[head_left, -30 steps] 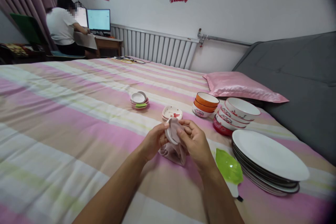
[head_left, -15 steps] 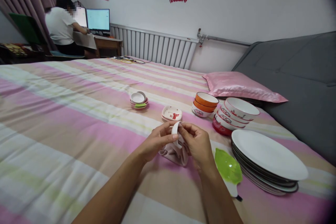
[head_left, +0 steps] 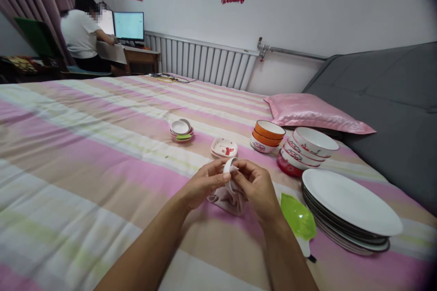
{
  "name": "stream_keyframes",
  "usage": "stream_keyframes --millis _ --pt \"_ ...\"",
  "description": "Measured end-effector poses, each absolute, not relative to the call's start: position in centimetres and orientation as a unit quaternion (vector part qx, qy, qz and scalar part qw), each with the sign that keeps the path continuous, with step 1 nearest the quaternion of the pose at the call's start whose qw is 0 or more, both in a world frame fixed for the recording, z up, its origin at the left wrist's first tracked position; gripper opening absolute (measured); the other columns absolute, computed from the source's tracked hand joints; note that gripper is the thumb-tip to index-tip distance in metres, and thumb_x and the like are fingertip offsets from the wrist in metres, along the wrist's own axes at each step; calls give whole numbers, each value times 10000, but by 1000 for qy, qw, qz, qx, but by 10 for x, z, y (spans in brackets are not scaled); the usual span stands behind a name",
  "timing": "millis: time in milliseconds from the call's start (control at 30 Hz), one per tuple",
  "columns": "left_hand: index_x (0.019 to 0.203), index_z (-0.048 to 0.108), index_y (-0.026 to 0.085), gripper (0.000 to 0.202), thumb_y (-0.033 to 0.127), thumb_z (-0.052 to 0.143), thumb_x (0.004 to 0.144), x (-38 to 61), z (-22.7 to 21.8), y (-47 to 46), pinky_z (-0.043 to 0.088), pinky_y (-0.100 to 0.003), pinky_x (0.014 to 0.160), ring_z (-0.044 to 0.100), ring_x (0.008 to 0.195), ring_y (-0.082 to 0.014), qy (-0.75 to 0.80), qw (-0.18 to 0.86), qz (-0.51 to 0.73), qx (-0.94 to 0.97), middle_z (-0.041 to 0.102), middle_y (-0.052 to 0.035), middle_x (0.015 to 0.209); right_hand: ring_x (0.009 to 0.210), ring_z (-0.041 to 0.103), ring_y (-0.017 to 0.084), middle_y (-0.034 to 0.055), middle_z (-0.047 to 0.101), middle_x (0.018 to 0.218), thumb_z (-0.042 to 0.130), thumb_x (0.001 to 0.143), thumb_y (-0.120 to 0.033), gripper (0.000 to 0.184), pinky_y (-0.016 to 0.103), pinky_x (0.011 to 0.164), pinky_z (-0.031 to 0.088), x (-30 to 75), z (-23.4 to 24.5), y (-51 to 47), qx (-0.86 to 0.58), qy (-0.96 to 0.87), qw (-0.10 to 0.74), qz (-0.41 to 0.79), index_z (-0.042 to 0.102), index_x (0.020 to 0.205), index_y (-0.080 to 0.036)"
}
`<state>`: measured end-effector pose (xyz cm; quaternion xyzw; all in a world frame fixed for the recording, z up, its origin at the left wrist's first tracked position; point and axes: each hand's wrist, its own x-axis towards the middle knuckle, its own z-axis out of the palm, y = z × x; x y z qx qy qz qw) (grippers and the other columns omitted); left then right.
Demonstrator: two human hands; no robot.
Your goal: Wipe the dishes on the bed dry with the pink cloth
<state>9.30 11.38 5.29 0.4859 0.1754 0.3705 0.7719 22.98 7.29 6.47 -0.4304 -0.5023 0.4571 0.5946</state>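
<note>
Between my hands is a small white dish [head_left: 228, 168], tilted up on edge so that mostly its rim shows. My left hand [head_left: 205, 181] grips it from the left, thumb on the near side. From the right, my right hand [head_left: 258, 187] pinches a pale pinkish cloth [head_left: 227, 201] against the dish's inside. The cloth's lower folds hang down to the bedspread. Just beyond my fingers lie shallow square dishes [head_left: 223, 147] with a red picture. Right of my right wrist is a green leaf-shaped dish [head_left: 298, 218].
A stack of large white plates [head_left: 351, 200] stands at the right. Behind it are white and red bowls [head_left: 300, 157] and orange bowls [head_left: 268, 135]. Small dishes [head_left: 180, 129] sit farther left. A pink pillow [head_left: 317, 111] lies by the grey headboard. A person [head_left: 80, 34] sits at a desk.
My right fingers and the cloth shift slightly at the dish, and a tip of cloth now shows inside the rim. My left hand keeps its grip.
</note>
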Motion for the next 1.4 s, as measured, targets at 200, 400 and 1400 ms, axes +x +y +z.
stream_keyframes --millis 200,400,1400 --pt "1131 616 186 402 286 682 748 93 52 114 426 -254 737 588 796 -144 163 763 384 494 649 -64 931 468 439 76 -32 548 581 663 745 -338 177 195 455 337 237 68 69 -425 -567 538 457 633 783 -168" --pt "1147 603 198 455 303 708 716 94 50 115 414 -277 780 589 919 -197 178 744 401 504 638 -75 1044 584 541 123 -11 608 639 595 778 -255 145 234 572 419 248 73 68 -454 -642 470 400 705 834 -179" --pt "1116 641 159 420 385 656 762 93 49 113 443 -219 655 585 724 -126 171 771 361 497 648 -78 879 636 630 146 20 687 758 592 790 -227 95 255 620 499 228 64 70 -542 -593 586 107 678 819 -200"
